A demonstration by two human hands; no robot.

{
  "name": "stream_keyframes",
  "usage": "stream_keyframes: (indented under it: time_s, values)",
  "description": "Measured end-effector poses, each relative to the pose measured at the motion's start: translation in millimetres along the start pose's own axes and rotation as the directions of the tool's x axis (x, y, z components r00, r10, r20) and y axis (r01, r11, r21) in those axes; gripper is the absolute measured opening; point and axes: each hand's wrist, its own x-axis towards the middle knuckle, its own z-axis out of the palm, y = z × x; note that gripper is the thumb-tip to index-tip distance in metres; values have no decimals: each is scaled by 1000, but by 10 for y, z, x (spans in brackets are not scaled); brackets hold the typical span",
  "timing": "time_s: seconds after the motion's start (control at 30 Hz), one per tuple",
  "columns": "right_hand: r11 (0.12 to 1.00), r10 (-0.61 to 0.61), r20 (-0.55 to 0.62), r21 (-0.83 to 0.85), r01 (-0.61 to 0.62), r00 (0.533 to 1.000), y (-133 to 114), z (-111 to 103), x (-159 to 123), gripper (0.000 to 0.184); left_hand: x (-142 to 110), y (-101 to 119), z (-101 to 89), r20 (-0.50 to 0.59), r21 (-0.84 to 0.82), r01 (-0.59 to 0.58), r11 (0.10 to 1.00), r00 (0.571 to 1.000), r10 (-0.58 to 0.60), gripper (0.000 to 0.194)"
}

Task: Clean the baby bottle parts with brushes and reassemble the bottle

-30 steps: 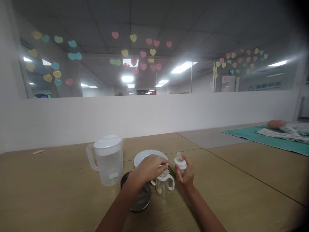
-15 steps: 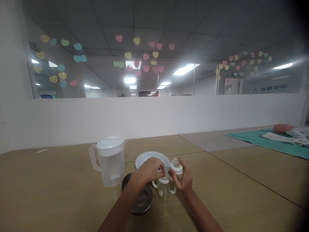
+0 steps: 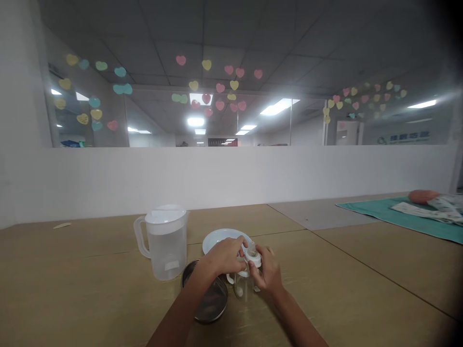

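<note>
A clear baby bottle (image 3: pixel 244 288) with white side handles stands upright on the table, a small pale ball visible low inside it. My right hand (image 3: pixel 268 271) grips the white nipple cap (image 3: pixel 254 259), its clear nipple pointing up, right above the bottle's mouth. Curved beside the cap and the bottle neck is my left hand (image 3: pixel 227 255), with thumb and index finger apart; whether its thumb touches the bottle is hard to tell. Under my left forearm lies a dark round metal dish (image 3: pixel 213 306), partly hidden. A pale blue plate (image 3: pixel 213 237) sits behind the hands.
To the left stands a translucent lidded pitcher (image 3: pixel 168 250) with a handle. A teal cloth (image 3: pixel 379 212) with a patterned fabric piece (image 3: pixel 427 210) lies at the far right. A thin pale scrap (image 3: pixel 62 225) rests at the far left. A white wall (image 3: pixel 217 176) rises behind the table.
My right hand has brought the nipple cap left and slightly down, over the bottle's mouth. The left hand's fingers, pinched together at the mouth before, have spread apart.
</note>
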Motion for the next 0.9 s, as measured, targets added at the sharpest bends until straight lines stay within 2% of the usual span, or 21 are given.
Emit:
stream_keyframes:
  time_s: [0.23,0.3,0.47,0.63,0.9]
  values:
    - [995,60,88,69,-66,994,-2,22,-23,20,-12,-96,-35,92,-9,10,1000,996,-9,72]
    - [994,46,109,91,-56,993,-34,20,-3,19,-8,-95,-22,102,5,-3,1000,995,3,68]
    - [992,-13,171,129,-9,985,-135,35,76,15,30,-70,37,103,69,-34,997,994,26,41]
    - [994,-6,170,105,-12,985,-142,47,79,13,48,-108,66,95,49,-46,998,995,41,44]
    - [997,-68,104,46,64,992,-185,-32,105,14,34,-139,78,114,-14,-23,1000,993,25,54]
